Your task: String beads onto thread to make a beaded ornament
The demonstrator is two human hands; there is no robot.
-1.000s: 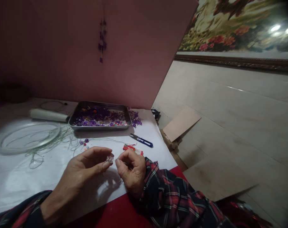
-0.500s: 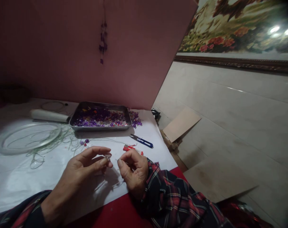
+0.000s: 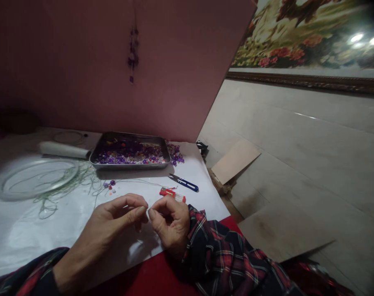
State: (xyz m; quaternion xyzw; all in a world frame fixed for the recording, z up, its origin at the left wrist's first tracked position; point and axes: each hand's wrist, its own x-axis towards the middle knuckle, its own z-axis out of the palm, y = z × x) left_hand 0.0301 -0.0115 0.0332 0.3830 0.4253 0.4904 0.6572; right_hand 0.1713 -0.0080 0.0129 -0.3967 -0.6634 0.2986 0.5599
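From the head camera, both hands meet above the white surface (image 3: 205, 203), fingertips almost touching. The left hand (image 3: 105, 226) is pinched, thumb against forefinger, on a small pale piece (image 3: 147, 209), mostly hidden by the tips. The right hand (image 3: 173, 226) is just beside it, thumb and forefinger pressed together; I cannot tell whether anything fine lies between them. The piece sits between the two pinches, clear of the surface.

It is probably very light, hard and slick, and could pop out if squeezed off-centre; the sides look the best place to take it, with just the fingertips. The green thread (image 3: 55, 190), loose on the left, looks limp and easy to tangle, so it is better taken close to an end.

Beyond the hands stands a metal tray (image 3: 131, 167) of mostly purple and clear beads (image 3: 137, 157), with more beads heaped against its right end. A few beads (image 3: 112, 183) lie in front of it. Blue snips (image 3: 187, 184) and a red lighter (image 3: 174, 195) lie near the right hand.
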